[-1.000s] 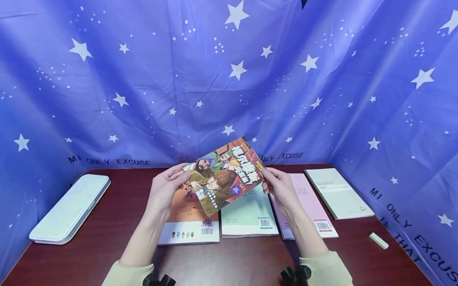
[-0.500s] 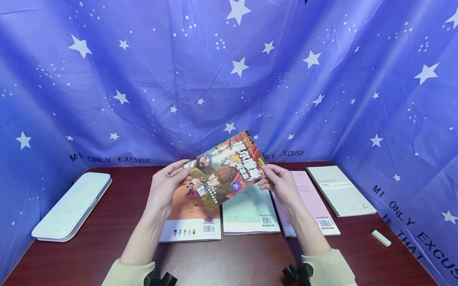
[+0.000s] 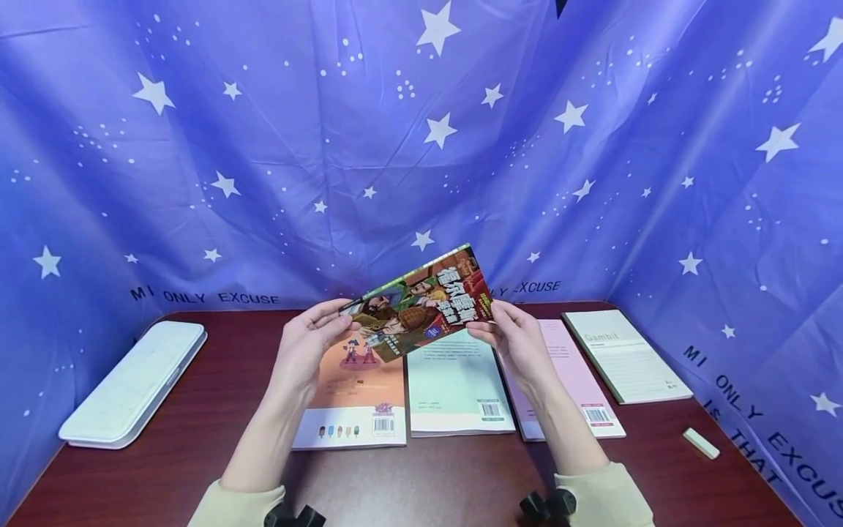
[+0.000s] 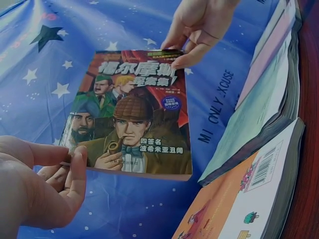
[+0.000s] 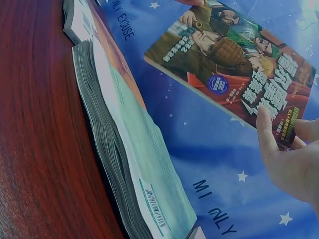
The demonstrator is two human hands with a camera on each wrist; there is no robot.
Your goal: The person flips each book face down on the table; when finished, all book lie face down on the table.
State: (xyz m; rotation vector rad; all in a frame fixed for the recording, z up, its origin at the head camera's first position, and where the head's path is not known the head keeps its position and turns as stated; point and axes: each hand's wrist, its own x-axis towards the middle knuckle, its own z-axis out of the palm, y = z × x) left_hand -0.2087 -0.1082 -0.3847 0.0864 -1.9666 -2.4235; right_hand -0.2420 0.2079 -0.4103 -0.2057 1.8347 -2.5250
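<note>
Both hands hold a paperback book [image 3: 421, 304] with an illustrated detective cover, raised above the table and slanted in the head view. My left hand [image 3: 306, 348] pinches its lower left corner between thumb and fingers, as the left wrist view shows with the book [image 4: 129, 114] face up. At the opposite end, my right hand [image 3: 520, 340] pinches the title edge; the right wrist view shows the thumb and fingers [image 5: 266, 132] at that corner. Beneath the held book lie an orange book [image 3: 349, 395], a pale green book [image 3: 461, 395] and a pink book [image 3: 566, 373], side by side.
A white case [image 3: 135, 384] lies at the table's left. On the right are a cream notebook [image 3: 626, 359] marked Gambit and a small whitish block [image 3: 701, 443]. A blue star-printed curtain [image 3: 369, 146] hangs around the dark red table [image 3: 217, 388].
The held book has tipped, so its cover looks flatter and its far long edge now shows in the head view. Both hands keep their grip, and the right fingers have shifted slightly.
</note>
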